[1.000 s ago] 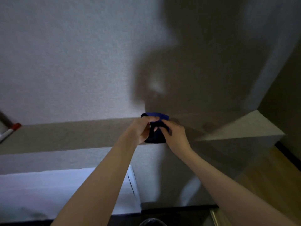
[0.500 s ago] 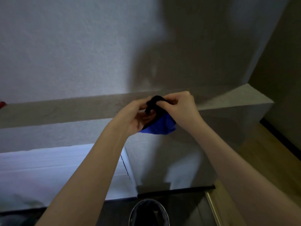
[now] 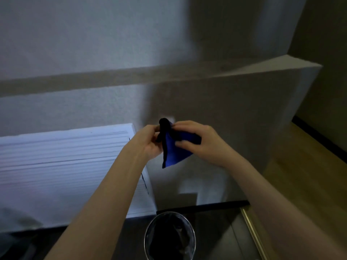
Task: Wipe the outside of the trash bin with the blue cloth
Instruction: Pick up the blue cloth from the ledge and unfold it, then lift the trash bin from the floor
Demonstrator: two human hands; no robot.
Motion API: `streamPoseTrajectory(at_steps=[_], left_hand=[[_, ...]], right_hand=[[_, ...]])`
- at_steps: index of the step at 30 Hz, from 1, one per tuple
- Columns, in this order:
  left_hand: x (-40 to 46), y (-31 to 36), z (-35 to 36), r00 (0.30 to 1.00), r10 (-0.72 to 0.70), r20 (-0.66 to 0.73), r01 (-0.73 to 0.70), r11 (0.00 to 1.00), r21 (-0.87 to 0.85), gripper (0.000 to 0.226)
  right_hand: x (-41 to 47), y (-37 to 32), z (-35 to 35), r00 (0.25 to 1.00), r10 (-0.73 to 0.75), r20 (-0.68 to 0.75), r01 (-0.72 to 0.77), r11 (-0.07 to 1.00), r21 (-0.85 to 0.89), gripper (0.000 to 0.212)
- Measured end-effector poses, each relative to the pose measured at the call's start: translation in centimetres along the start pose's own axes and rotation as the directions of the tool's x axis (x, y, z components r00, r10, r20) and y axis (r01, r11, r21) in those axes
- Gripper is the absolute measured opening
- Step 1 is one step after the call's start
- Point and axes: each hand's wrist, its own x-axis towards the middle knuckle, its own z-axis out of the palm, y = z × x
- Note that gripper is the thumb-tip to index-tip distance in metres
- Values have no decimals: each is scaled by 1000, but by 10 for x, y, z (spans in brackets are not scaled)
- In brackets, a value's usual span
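The blue cloth (image 3: 175, 151) is pinched between the left hand (image 3: 150, 143) and right hand (image 3: 202, 141), hanging at centre frame. The trash bin (image 3: 170, 236) is seen at six o'clock, well apart below the cloth.

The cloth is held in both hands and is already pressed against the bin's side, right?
Not quite. In the head view both hands, left and right, do hold the cloth, but it is up in the air, well above the bin, not touching it.
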Motion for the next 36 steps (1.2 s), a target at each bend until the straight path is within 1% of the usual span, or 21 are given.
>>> streamPoseTrajectory(at_steps=[1, 2, 4, 5, 7, 10, 13, 14, 16, 17, 18, 20, 23, 24, 26, 27, 28, 30, 33, 35, 36], left_hand=[[1, -7, -6, 1000, 2, -11, -2, 1000, -3, 12], [0, -14, -13, 999, 10, -32, -9, 1000, 13, 11], [-5, -30, -24, 998, 18, -64, -12, 995, 97, 12], [-10, -38, -30, 997, 16, -75, -4, 987, 161, 16], [-20, -52, -42, 998, -19, -58, 36, 950, 311, 28], [-35, -70, -56, 995, -81, 66, 40, 882, 469, 56], [-53, -81, -60, 982, -61, 178, -65, 778, 625, 51], [-57, -85, -61, 977, -54, 205, -101, 734, 671, 54], [-62, -91, -64, 975, 1, 222, -174, 624, 762, 78], [-65, -94, -66, 978, 35, 207, -187, 597, 780, 88], [-68, -97, -68, 977, 67, 202, -201, 604, 771, 90], [-71, -100, -73, 970, 101, 221, -232, 658, 717, 84], [-77, -103, -76, 955, 127, 269, -274, 726, 630, 53], [-79, -105, -77, 952, 149, 266, -285, 745, 604, 44], [-82, -107, -73, 944, 202, 261, -321, 743, 588, 30], [-83, -109, -70, 940, 218, 262, -336, 724, 602, 27], [-84, -110, -66, 939, 223, 263, -342, 704, 623, 25], [-86, -116, -57, 939, 214, 268, -341, 675, 654, 27], [-82, -130, -46, 950, 168, 265, -307, 664, 682, 27], [-76, -139, -41, 961, 115, 252, -263, 664, 700, 26], [-72, -142, -39, 965, 87, 249, -241, 673, 699, 26]], right_hand=[[-6, 4, 6, 998, -4, -62, 5, 1000, 12, 21], [-11, 8, 12, 991, 22, -135, -17, 999, 34, 20], [-20, 15, 23, 957, 113, -268, -91, 991, 93, 34], [-25, 15, 28, 941, 159, -300, -123, 983, 135, 33], [-35, 15, 35, 918, 240, -315, -178, 961, 214, 29], [-46, 11, 43, 881, 334, -335, -240, 926, 292, 30], [-50, 3, 47, 838, 430, -336, -301, 878, 373, 34], [-51, 1, 48, 824, 464, -325, -318, 853, 413, 35], [-51, -7, 49, 793, 539, -284, -328, 770, 547, 33], [-51, -10, 49, 780, 573, -250, -320, 709, 628, 32], [-52, -14, 49, 772, 599, -211, -304, 641, 704, 32], [-54, -19, 49, 770, 621, -149, -271, 529, 804, 32], [-59, -17, 48, 727, 671, -144, -264, 467, 844, 35], [-61, -14, 48, 694, 699, -171, -287, 487, 825, 37], [-69, -6, 50, 627, 723, -290, -411, 623, 666, 39], [-74, -3, 52, 632, 694, -345, -466, 696, 547, 40], [-81, 0, 56, 663, 653, -366, -489, 748, 450, 42], [-96, 6, 67, 754, 575, -317, -463, 808, 364, 51], [-111, 11, 81, 855, 483, -190, -390, 839, 380, 51], [-119, 15, 85, 877, 458, -142, -354, 818, 453, 43], [-122, 17, 88, 868, 479, -130, -358, 785, 507, 38]])
